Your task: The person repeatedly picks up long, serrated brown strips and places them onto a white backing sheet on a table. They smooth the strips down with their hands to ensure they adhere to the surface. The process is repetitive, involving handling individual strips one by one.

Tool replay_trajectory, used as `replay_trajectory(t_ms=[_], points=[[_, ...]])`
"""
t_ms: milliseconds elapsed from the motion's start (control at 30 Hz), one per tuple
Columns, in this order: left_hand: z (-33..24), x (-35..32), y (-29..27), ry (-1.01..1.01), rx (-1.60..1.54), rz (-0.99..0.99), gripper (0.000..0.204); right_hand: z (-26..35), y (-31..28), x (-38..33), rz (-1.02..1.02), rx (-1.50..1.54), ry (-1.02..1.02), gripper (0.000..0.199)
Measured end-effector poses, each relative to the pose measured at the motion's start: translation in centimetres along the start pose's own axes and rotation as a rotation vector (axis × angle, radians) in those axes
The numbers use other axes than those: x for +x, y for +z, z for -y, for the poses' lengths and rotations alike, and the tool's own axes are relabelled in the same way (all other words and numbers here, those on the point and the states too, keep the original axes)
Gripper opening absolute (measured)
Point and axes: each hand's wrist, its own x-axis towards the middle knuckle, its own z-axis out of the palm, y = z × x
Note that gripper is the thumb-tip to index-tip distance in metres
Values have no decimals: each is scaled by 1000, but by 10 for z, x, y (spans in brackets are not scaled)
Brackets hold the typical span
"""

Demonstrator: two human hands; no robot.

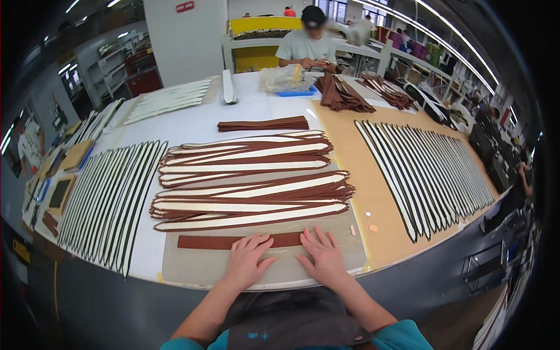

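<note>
A flat brown strip [204, 242] lies crosswise on a grey mat [198, 268] at the table's near edge. My left hand [248, 259] rests on the strip's middle, its fingers stretched out. Over the strip's right end lies my right hand [324, 256], fingers spread flat and partly hiding that end. Just beyond both hands is a pile of brown strips with white centres [251, 208], pointed at the ends. Behind it sits a second similar pile [245, 157], and farther back a small stack of plain brown strips [262, 123].
Rows of dark-edged white strips lie at left [114, 201] and right [420, 175]. Brown pieces [344, 93] and a blue tray [296, 92] with a plastic bag stand at the far side. A person [309, 44] works across the table. Small scraps [373, 228] lie right.
</note>
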Motion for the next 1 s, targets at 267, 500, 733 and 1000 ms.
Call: replay_trajectory(t_ms=[267,500,733,1000], points=[[2,1,2,-9,77,-6,45,-1,7,-2,-36,-1,-1,58],[5,1,2,17,78,-16,46,1,5,-3,-102,45,7,59],[2,2,1,20,64,-7,47,1,6,-5,-128,45,18,61],[5,2,1,51,78,-15,46,-1,0,5,-16,15,-22,61]])
